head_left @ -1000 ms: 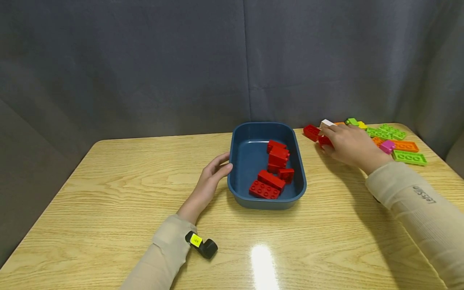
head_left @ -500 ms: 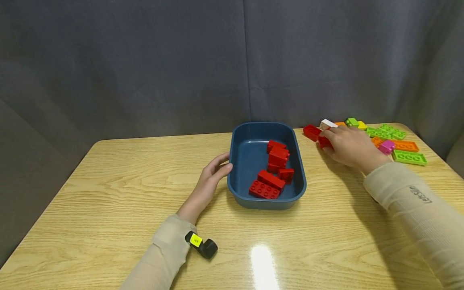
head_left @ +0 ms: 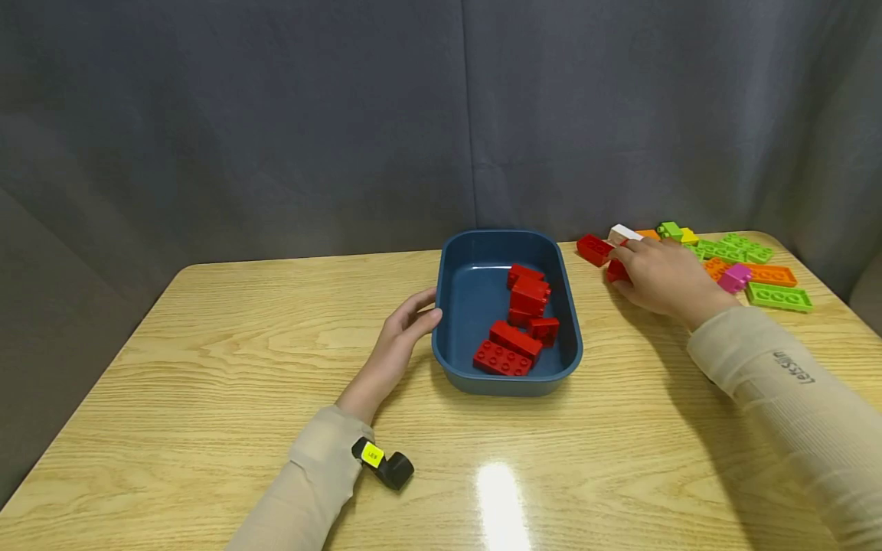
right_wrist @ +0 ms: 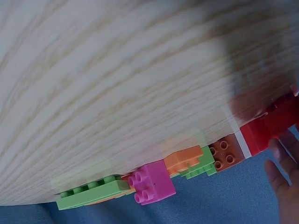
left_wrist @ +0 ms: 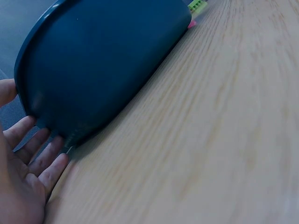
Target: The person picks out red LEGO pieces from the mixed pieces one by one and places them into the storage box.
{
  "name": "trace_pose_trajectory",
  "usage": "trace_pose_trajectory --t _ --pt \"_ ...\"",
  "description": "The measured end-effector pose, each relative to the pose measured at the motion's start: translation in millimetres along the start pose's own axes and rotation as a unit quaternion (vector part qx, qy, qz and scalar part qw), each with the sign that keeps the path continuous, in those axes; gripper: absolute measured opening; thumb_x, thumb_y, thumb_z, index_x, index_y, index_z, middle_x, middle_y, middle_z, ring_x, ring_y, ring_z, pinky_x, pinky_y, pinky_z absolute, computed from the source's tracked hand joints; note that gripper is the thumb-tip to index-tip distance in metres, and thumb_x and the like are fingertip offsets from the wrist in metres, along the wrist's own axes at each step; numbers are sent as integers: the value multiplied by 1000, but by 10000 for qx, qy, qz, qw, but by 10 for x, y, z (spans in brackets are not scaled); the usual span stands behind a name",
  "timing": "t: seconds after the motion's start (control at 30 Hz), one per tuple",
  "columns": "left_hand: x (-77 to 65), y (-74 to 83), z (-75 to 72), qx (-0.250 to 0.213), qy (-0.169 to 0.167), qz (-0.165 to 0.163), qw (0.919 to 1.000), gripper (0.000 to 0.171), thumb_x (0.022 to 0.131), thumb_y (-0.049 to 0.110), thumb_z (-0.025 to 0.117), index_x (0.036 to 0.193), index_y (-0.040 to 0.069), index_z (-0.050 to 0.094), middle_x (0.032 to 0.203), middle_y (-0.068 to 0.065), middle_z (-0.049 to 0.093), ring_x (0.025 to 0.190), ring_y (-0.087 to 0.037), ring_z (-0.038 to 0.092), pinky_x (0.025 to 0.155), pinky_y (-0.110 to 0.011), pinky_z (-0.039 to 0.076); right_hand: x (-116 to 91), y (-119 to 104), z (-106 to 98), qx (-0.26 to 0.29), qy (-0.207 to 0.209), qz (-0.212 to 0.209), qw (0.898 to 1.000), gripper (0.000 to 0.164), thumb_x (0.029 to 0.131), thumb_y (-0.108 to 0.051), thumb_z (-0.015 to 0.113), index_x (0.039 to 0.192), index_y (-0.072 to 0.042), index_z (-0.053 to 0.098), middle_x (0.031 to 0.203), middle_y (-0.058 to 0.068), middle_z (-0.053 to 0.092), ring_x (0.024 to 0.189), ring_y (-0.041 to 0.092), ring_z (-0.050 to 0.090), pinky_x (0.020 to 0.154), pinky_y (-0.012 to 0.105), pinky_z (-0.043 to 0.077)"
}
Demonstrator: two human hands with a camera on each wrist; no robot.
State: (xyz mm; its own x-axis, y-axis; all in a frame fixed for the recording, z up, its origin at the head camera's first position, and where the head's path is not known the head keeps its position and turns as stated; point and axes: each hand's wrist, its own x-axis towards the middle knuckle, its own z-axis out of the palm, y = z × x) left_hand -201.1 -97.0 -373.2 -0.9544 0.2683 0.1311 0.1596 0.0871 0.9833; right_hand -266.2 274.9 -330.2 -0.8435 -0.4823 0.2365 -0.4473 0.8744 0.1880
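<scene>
In the head view, a dark blue bin (head_left: 451, 367) stands mid-table with several red toy building bricks (head_left: 511, 342) inside. My left hand (head_left: 389, 348) lies against the bin's left side, thumb at the rim; the left wrist view shows its loosely extended fingers (left_wrist: 46, 156) touching the outer wall. At the right, my right hand (head_left: 664, 279) pinches a red brick (head_left: 616, 270) between thumb and fingers, low over the table. Another red brick (head_left: 594, 249) and a white brick (head_left: 623, 234) sit just beyond. The hand partly hides the pinched brick, also red (right_wrist: 268, 130) in the right wrist view.
Right of my right hand lie a magenta brick (head_left: 735, 278), an orange plate brick (head_left: 772, 275), a green plate brick (head_left: 780, 297) and several other green, yellow and orange pieces. A dark curtain (head_left: 310, 130) hangs behind the wooden table (head_left: 241, 367).
My right forearm has shifted slightly left, and the right hand has turned a little around the red brick. My left hand and the bin have stayed in place.
</scene>
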Motion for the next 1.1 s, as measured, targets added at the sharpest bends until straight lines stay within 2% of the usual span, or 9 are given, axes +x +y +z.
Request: trace_pose_trajectory --t 0.2,0.3,0.43,0.73,0.97,1.1 --pt "-3 7 4 10 26 -28 10000 49 95 28 49 141 11 42 148 -13 41 128 -26 45 113 -52 31 -4 -5 15 135 -115 92 9998 34 75 -20 70 101 1 63 91 20 68 81 33 59 73 52 57" --pt "-5 7 6 16 44 -53 10000 49 95 29 49 141 11 42 148 -12 41 128 -26 45 114 -52 31 -9 -10 39 207 -148 96 9996 35 76 -19 70 103 1 62 88 19 68 78 31 59 70 50 57" --pt "-2 -3 6 19 52 -58 10000 50 95 28 49 141 10 41 148 -13 40 129 -26 45 114 -52 31 -13 -14 67 228 -131 101 9996 39 77 -18 67 110 1 59 88 19 68 79 30 59 72 51 57" --pt "2 -6 0 24 40 -23 10000 49 96 27 49 141 10 41 147 -14 41 128 -27 46 113 -52 32 -1 -16 74 330 -158 288 9989 39 77 -18 68 109 0 58 92 21 70 81 33 60 77 53 56" --pt "-1 4 -7 -15 30 -28 10000 49 96 27 48 141 9 42 147 -14 41 128 -27 46 114 -52 31 22 -2 38 574 -45 586 9966 53 78 -20 69 123 3 52 98 25 68 77 35 60 70 53 56" --pt "1 4 -9 -46 15 -27 10000 49 96 26 48 141 8 41 147 -14 41 128 -27 45 114 -52 31 31 -1 19 677 35 663 9955 47 79 -21 67 119 0 52 92 22 67 72 33 58 66 51 54"
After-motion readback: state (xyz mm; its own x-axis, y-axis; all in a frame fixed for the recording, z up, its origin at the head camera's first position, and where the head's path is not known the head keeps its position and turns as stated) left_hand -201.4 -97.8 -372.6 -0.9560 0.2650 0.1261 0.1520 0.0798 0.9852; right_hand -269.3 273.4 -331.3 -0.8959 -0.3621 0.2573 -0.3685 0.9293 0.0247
